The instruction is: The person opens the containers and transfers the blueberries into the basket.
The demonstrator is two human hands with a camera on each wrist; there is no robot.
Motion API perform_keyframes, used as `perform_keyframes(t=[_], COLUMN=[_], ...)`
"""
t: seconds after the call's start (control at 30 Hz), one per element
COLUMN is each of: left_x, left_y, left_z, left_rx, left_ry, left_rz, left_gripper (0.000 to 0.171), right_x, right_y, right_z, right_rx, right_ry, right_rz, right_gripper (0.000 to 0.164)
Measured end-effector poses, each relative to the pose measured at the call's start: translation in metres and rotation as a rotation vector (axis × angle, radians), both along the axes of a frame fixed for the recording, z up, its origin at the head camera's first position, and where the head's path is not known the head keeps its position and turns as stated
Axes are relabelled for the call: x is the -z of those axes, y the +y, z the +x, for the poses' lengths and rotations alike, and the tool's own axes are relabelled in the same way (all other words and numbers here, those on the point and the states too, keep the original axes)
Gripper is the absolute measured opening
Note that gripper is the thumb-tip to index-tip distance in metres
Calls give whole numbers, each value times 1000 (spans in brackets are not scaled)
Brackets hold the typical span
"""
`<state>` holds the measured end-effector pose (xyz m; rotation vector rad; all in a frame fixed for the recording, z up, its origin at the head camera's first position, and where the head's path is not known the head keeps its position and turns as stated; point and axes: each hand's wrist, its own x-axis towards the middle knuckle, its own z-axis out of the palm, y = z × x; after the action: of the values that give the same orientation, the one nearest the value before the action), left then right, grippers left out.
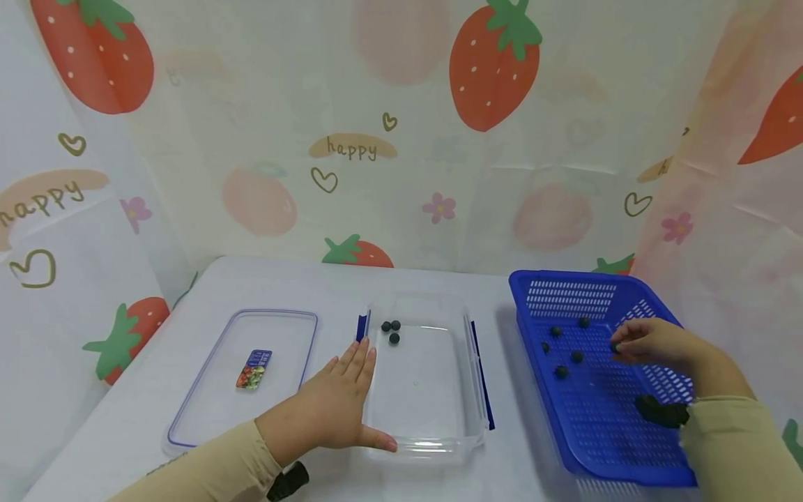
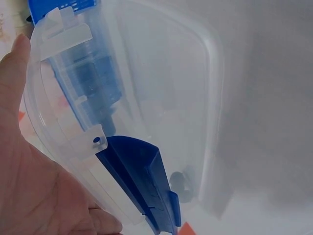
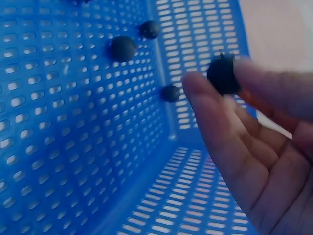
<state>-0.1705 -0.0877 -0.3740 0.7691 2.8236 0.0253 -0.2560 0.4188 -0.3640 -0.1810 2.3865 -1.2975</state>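
Note:
My right hand (image 1: 665, 345) is over the right part of a blue perforated basket (image 1: 615, 418). Between thumb and fingertips it pinches a dark blueberry (image 3: 224, 76), held clear of the basket floor in the right wrist view. Several more blueberries (image 1: 576, 357) lie scattered on that floor. My left hand (image 1: 332, 401) rests along the left rim of a clear plastic container (image 1: 433, 444), fingers straight and thumb spread toward the near edge. Three blueberries (image 1: 394, 338) sit together in the container's far left corner. In the left wrist view a blue side latch (image 2: 139, 169) hangs folded outward.
Left of the container lies a clear lid (image 1: 213, 411) with a bluish rim and a small printed label (image 1: 254, 369). Another blue latch (image 1: 483, 376) is on the container's right side, facing the basket. A strawberry-print curtain (image 1: 401, 188) stands behind the white table (image 1: 339, 289).

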Motion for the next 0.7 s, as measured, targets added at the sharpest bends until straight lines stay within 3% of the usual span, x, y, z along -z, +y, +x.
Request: perform_keyframes(t=[0.2,0.4,0.7], left_x=[-1,-1,-1], left_y=[1,1,1], left_z=[0,-1,0], left_rx=[8,3,1], left_ry=[8,3,9], left_rz=[-5,-3,11], left_gripper=[127,125,123], right_x=[0,-1,4], right_y=[7,17,27], right_z=[-3,-10,-11], right_rx=[164,175,251], right_ry=[40,40,-27], right_rz=[33,58,39], right_gripper=[19,25,24])
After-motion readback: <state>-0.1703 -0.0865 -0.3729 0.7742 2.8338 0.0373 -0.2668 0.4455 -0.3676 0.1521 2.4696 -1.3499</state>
